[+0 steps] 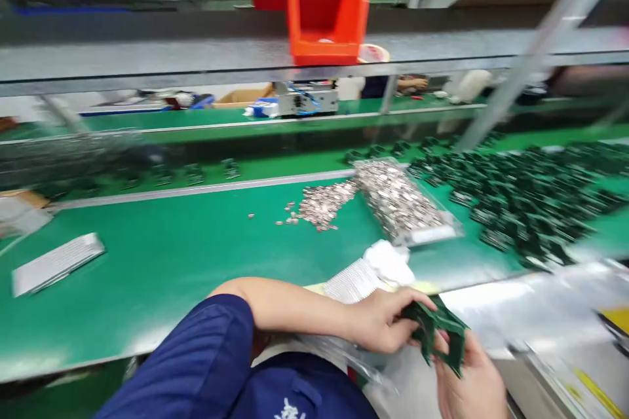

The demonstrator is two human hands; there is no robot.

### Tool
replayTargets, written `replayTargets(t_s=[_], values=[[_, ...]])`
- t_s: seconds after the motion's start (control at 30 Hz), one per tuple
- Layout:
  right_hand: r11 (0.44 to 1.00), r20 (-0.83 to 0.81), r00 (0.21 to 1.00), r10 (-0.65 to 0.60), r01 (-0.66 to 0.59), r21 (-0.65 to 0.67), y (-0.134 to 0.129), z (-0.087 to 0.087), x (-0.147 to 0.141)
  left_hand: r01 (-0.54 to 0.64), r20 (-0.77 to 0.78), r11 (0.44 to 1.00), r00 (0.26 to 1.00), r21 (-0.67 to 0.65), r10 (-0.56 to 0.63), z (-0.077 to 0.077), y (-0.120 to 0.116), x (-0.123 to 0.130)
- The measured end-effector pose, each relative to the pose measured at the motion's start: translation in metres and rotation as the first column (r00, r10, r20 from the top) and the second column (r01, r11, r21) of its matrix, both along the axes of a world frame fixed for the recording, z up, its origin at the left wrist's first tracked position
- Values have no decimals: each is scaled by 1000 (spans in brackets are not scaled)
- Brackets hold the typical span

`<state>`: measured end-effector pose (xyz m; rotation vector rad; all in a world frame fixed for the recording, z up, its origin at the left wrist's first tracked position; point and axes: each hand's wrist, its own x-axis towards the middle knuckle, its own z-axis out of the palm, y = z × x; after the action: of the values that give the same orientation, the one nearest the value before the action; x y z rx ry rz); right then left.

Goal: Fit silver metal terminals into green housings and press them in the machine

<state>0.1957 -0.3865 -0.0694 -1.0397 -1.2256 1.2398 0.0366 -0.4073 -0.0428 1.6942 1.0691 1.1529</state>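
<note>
At the lower right, a dark green plastic part (455, 334) with an open frame shape is held between both hands. My left hand (386, 321) pinches its left end with thumb and fingers. Around its right side and underneath, my right hand (469, 376) is closed. Just beyond the hands, a crumpled white cloth (389, 263) and a ribbed white sheet (352, 281) lie at the bench edge. Further back sits a clear tray (400, 200) full of small silvery discs, with a loose pile of discs (325, 203) to its left.
Many dark green parts (521, 196) cover the right of the green bench (196, 262). White strips (57, 264) lie at left. An orange bin (324, 16) stands on the shelf overhead. A slanted metal post (531, 59) rises at right. Another person's hand (415, 84) shows behind.
</note>
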Motion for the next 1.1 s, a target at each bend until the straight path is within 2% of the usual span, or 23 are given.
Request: replayTargets(t_s=[0.07, 0.13, 0.23, 0.33, 0.43, 0.5, 0.57, 0.63, 0.7, 0.73, 0.77, 0.8, 0.83, 0.9, 0.93, 0.97, 1.0, 1.03, 1.1], values=[[997, -74, 997, -6, 1, -72, -13, 13, 3, 47, 73, 999, 996, -4, -46, 1, -3, 11], [994, -150, 988, -35, 19, -106, -18, 20, 6, 98, 75, 995, 993, -24, -96, 4, -2, 20], [984, -242, 965, -97, 57, -167, -18, 19, 19, 196, 4, 980, 981, -33, -196, 12, 6, 30], [985, -268, 955, -125, 87, -148, -25, 16, 45, 300, -37, 952, 952, -63, -303, 22, 13, 42], [994, -146, 983, -109, 106, -29, -41, 23, 80, 377, 5, 918, 925, -126, -379, 34, 18, 57], [987, 25, 991, -131, 128, 101, -56, 33, 101, 434, 7, 889, 899, -149, -438, 43, 20, 68], [959, 214, 958, -189, 134, 248, -73, 45, 117, 524, -34, 840, 845, -144, -533, 54, 22, 81], [912, 334, 904, -266, 125, 390, -90, 56, 130, 645, -93, 753, 748, -128, -657, 66, 23, 95], [868, 356, 869, -344, 149, 474, -106, 65, 143, 767, -159, 631, 613, -114, -774, 80, 26, 111], [848, 334, 855, -396, 200, 491, -114, 67, 151, 810, -188, 578, 555, -100, -810, 87, 29, 121], [818, 289, 833, -472, 291, 496, -121, 68, 161, 829, -217, 555, 530, -75, -820, 95, 33, 132], [764, 220, 790, -572, 416, 494, -127, 68, 172, 824, -244, 565, 542, -32, -804, 101, 39, 145], [673, 132, 715, -687, 557, 487, -132, 68, 183, 799, -268, 601, 585, 27, -766, 107, 46, 159], [425, -51, 497, -866, 788, 446, -138, 66, 207, 711, -299, 690, 692, 132, -656, 115, 61, 193], [328, -114, 406, -907, 848, 416, -139, 66, 218, 681, -307, 717, 721, 149, -621, 116, 68, 210], [277, -145, 356, -923, 878, 391, -138, 67, 228, 669, -308, 730, 730, 139, -610, 116, 75, 227], [274, -148, 349, -925, 885, 376, -136, 69, 236, 669, -302, 736, 727, 108, -617, 115, 81, 242], [297, -132, 367, -921, 879, 373, -132, 72, 243, 667, -285, 742, 725, 65, -627, 113, 85, 253], [371, -82, 434, -897, 841, 393, -120, 81, 252, 640, -191, 768, 752, -15, -631, 109, 90, 264]])
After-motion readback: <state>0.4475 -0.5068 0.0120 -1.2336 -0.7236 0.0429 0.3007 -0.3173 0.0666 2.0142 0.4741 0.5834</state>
